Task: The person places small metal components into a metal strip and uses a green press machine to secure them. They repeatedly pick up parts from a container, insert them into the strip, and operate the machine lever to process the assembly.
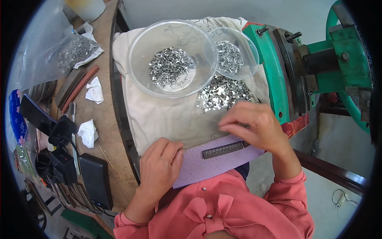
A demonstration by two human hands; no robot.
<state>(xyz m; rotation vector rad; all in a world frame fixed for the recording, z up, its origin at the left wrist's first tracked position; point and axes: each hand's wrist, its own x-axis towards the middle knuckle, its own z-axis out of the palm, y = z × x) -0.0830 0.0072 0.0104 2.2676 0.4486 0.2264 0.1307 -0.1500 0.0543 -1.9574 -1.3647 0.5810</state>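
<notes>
A dark slotted metal strip (pixel 223 150) lies on a purple woven mat (pixel 195 165) close to my body. My right hand (pixel 256 125) is over the strip's right end, with its fingers bent together; whatever they hold is hidden or too small to name. At the mat's left edge is my left hand (pixel 161 165), its thumb against the curled fingers, and I cannot make out anything in it. Beyond my right hand lies a loose pile of small shiny metal pieces (pixel 223 93) on the pale cloth (pixel 155 119).
A large clear bowl (pixel 133 71) and a smaller one (pixel 254 59) hold small metal parts. At the right stands a green machine (pixel 274 79). The wooden bench (pixel 115 167) at the left carries a black power bank (pixel 95 181), a brush (pixel 72 111) and crumpled tissues (pixel 94 91).
</notes>
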